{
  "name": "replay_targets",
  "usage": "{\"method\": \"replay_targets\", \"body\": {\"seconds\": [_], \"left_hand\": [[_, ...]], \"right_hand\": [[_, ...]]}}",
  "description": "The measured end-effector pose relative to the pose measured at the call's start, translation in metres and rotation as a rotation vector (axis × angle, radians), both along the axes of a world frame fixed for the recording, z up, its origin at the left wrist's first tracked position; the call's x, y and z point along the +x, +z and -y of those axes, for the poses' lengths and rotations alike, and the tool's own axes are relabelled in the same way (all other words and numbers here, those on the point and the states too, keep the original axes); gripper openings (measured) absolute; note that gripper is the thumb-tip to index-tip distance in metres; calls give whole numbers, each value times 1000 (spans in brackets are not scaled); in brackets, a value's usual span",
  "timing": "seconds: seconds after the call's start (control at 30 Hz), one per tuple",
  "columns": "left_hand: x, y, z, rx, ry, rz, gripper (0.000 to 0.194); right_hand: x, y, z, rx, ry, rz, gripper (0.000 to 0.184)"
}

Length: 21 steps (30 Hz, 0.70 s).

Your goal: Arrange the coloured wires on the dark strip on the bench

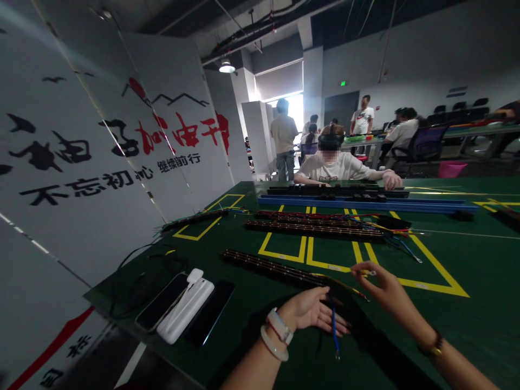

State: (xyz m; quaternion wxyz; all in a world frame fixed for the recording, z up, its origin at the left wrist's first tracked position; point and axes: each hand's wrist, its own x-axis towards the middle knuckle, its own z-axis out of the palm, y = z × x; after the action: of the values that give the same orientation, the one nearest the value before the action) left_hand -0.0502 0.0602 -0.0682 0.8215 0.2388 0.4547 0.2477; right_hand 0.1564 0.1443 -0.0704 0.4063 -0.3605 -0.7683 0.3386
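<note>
My left hand (pixel 311 313) lies flat on the green table mat (pixel 479 271), fingers stretched over the near end of a long dark strip with rows of small parts (pixel 268 266). A blue wire (pixel 333 330) runs out from under its fingers. My right hand (pixel 384 288) hovers just right of it, thumb and forefinger pinched on a thin yellow wire end (pixel 368 272). Red and yellow wires (pixel 351 288) lead from the strip's end toward that hand.
Two phones (pixel 162 300) (pixel 211 312) and a white power bank (pixel 186 310) lie at the left table edge. More dark strips (pixel 312 229), a blue rail (pixel 365 203) and loose wires lie farther back. A person (pixel 337 165) sits opposite. White partition panels (pixel 81 179) stand left.
</note>
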Motion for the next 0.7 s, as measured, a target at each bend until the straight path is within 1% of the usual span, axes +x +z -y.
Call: {"method": "replay_targets", "body": {"seconds": [0.07, 0.13, 0.2, 0.27, 0.33, 0.43, 0.5, 0.57, 0.63, 0.7], "left_hand": [[4, -7, 0, -9, 60, 90, 58], [10, -14, 0, -16, 125, 151, 55], [18, -19, 1, -15, 198, 204, 51], [26, -21, 3, -10, 277, 232, 47], [34, -19, 5, 3, 347, 232, 42], [44, -16, 7, 61, 414, 258, 35], [49, -15, 8, 102, 442, 307, 33], [51, -15, 9, 103, 472, 337, 32], [51, -17, 8, 75, 499, 349, 34], [50, -17, 8, 67, 508, 360, 44]], "right_hand": [[21, -17, 0, -83, 1, 23, 35], [35, -34, 2, -140, 29, 61, 38], [43, -48, 6, -158, 78, 112, 36], [44, -56, 10, -144, 128, 162, 34], [40, -57, 13, -103, 173, 213, 32], [29, -47, 12, 13, 194, 308, 30], [20, -39, 8, 92, 148, 328, 32], [10, -34, 2, 142, 85, 315, 36], [-1, -34, -2, 161, 66, 306, 45], [-13, -37, -4, 155, 87, 322, 51]]}}
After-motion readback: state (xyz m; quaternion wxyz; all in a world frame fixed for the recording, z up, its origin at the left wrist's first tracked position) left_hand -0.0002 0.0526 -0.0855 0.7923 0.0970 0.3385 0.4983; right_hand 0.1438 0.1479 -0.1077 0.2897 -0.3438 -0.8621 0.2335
